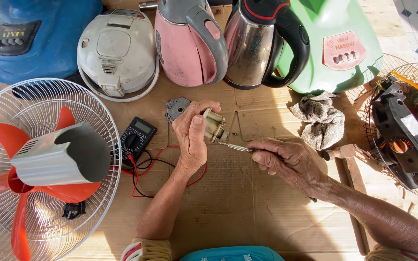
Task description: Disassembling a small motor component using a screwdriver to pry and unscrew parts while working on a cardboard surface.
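My left hand (192, 130) grips a small beige motor part (214, 125) above the cardboard-covered table (238, 203). My right hand (286, 159) holds a thin metal tool (235, 147) whose tip touches the lower end of that part. A round grey metal cover plate (175, 108) lies just behind my left hand. A black multimeter (138, 136) with red and black leads (143, 171) lies to the left of my left wrist.
A fan with red blades and a grey motor housing (59, 157) lies at the left. A white rice cooker (117, 50), a pink kettle (187, 41) and a steel kettle (257, 43) stand behind. A grey rag (320, 118), a hammer (347, 169) and a dismantled fan (405, 137) lie at the right.
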